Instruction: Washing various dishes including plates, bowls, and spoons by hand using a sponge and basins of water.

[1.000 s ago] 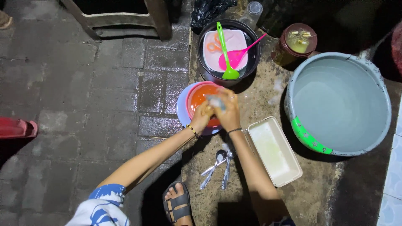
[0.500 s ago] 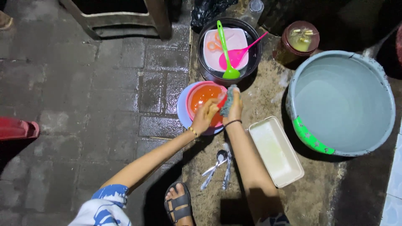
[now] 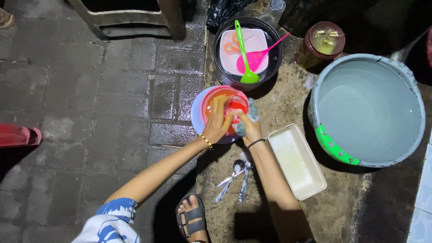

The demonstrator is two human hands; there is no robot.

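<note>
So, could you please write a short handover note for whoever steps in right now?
Left hand: grips the orange bowl, which sits in a pale plate.
Right hand: presses a sponge against the bowl's edge.
Done: hard to tell.
Left: spoons on the ground, white tray, dark pot with utensils; the grey water basin stands beside.

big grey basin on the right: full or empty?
Holds water, not brimful: the grey basin shows a pale water surface below its rim. Depth cannot be told.
</note>
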